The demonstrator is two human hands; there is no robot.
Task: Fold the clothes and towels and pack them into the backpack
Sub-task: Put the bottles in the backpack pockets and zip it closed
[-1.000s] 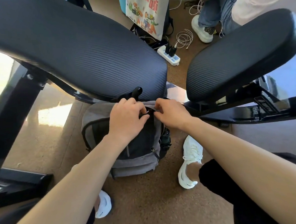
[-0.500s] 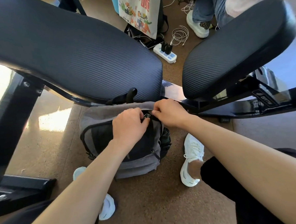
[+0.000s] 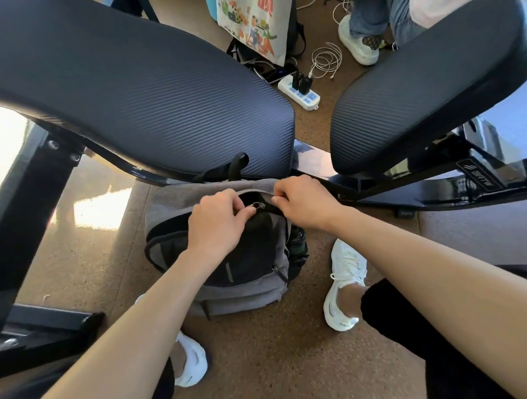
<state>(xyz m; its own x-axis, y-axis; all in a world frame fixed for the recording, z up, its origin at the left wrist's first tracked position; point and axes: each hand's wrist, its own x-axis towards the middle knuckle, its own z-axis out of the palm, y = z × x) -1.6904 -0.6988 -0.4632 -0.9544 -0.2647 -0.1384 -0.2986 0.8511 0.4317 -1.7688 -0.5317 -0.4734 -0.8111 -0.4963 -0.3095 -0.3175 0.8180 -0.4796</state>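
Now the two hands sit a little apart at the top of the backpack (image 3: pixel 248 288), where a second ago they were knuckle to knuckle and hid the zip, so the metal zipper pull (image 3: pixel 259 205) shows between them. The left hand (image 3: pixel 218 226) has thumb and forefinger curled in a pinch on that pull. The right hand (image 3: pixel 305 203) is curled too, pinching the grey top edge of the bag just beside it, seemingly to keep the fabric taut. The backpack itself has not shifted: it stands on the brown floor (image 3: pixel 279 351) between the white shoes (image 3: pixel 346 286), its top tucked under the dark padded bench (image 3: pixel 146 92). No clothes or towels are in view, so I judge the zip is being worked, though whether to open or to close the bag I cannot tell
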